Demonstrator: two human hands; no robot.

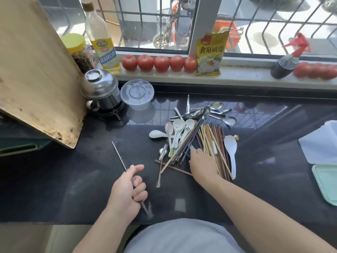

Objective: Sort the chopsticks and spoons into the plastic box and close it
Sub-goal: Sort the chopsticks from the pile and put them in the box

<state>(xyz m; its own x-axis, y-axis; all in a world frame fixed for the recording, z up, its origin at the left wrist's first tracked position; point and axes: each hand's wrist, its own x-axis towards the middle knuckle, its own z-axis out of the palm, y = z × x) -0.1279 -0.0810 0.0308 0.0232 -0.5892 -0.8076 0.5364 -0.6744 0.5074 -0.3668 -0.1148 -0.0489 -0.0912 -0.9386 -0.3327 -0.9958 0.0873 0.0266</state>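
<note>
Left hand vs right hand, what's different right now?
The left hand has a curled grip round a thin metal chopstick, off to the side of the pile; the right hand rests on the wooden chopsticks in the pile, and its fingertips are hidden, so its grip cannot be told. Both hands are bare, over the dark counter.

My left hand (127,187) grips one thin metal chopstick (120,157), fingers curled round it, tip angled up and away, left of the utensil pile (197,139). My right hand (202,165) lies on the pile's near edge, fingers spread over wooden chopsticks (215,143). White ceramic spoons (179,128) lie on the pile's left side, metal spoons (217,112) at its far side. Plastic box (326,178) sits well right of the pile, partly out of frame.
</note>
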